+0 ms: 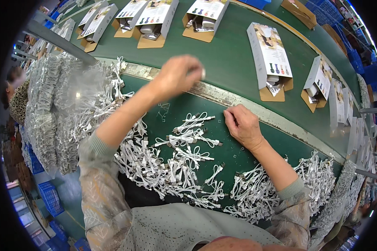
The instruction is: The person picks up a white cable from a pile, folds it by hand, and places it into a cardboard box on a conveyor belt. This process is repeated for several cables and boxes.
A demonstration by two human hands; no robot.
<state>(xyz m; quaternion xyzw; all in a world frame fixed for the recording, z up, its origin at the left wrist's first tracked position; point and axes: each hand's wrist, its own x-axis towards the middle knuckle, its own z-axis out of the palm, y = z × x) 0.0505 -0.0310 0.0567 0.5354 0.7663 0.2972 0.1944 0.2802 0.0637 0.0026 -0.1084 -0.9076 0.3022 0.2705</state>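
My left hand (pixel 178 76) is over the metal rail (pixel 213 91), smeared by motion, its fingers curled. A pale spot shows by its fingertips, too blurred to name. My right hand (pixel 244 126) rests closed on the green work surface just below the rail; what its fingers hold, if anything, is hidden. Between my forearms lie bundled white charging cables (pixel 192 138), some in a small row, more in a thick heap (pixel 155 167). Another cable heap (pixel 255 192) lies under my right forearm.
Beyond the rail, a green conveyor belt (pixel 226 54) carries open printed boxes, including one box (pixel 270 58) at right and another box (pixel 205 19) at the far middle. Bagged cables (pixel 50 108) are stacked at left, beside a metal post (pixel 60 42). Blue crates (pixel 51 197) stand lower left.
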